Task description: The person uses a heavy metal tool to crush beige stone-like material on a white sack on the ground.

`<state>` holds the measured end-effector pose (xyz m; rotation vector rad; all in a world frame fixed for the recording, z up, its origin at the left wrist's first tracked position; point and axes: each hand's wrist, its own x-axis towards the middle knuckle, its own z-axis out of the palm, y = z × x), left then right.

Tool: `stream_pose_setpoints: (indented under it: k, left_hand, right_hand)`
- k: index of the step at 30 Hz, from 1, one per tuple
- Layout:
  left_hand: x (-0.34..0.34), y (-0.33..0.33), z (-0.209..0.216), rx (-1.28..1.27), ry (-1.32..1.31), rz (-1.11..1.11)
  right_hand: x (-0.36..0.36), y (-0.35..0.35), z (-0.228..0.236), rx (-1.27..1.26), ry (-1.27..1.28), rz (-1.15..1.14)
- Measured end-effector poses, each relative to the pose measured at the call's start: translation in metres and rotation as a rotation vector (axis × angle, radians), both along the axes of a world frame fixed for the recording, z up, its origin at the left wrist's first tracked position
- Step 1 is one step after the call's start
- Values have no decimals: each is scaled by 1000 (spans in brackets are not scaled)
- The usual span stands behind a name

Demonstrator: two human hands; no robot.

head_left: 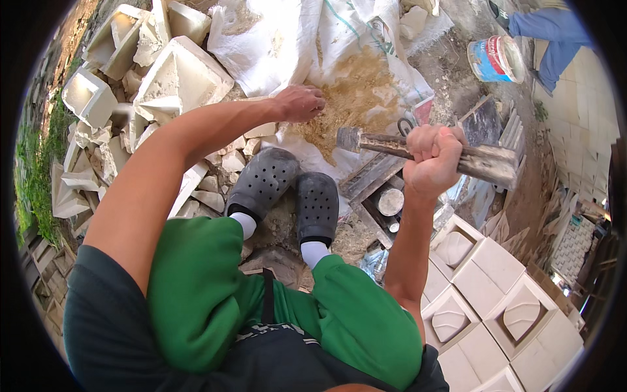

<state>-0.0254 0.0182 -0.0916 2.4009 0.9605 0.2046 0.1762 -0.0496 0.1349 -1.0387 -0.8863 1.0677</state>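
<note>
My right hand (434, 155) is wrapped round a long, worn wooden tool (490, 164), raised and roughly level. The tool is thick at its right end and narrows to a grey, blunt end on the left; its exact kind does not show. Over the edge of a tan, loose, fibrous heap (359, 91) hangs my left hand (299, 103), its fingers curled downward. Whether some of the fibre is between those fingers is hidden. The heap lies on a white woven sack (281, 49) spread on the ground in front of my feet.
Broken cream-white hollow cast pieces (183, 78) are piled at the left. Below the tool sits a wooden box (369, 176) with cylinders in it. Patterned pale blocks (486, 264) stand in rows at the lower right. A bucket (490, 59) and another person's leg (555, 32) are at the far right.
</note>
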Motion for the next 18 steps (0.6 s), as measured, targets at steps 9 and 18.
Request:
stream_pose_setpoints:
  k: [9, 18]
  left_hand:
    - [-7, 6, 8, 0, -2, 28]
    - [-10, 6, 1, 14, -34, -8]
  right_hand:
    - [-22, -3, -31, 72, 23, 23]
    - [-21, 1, 27, 96, 1, 74]
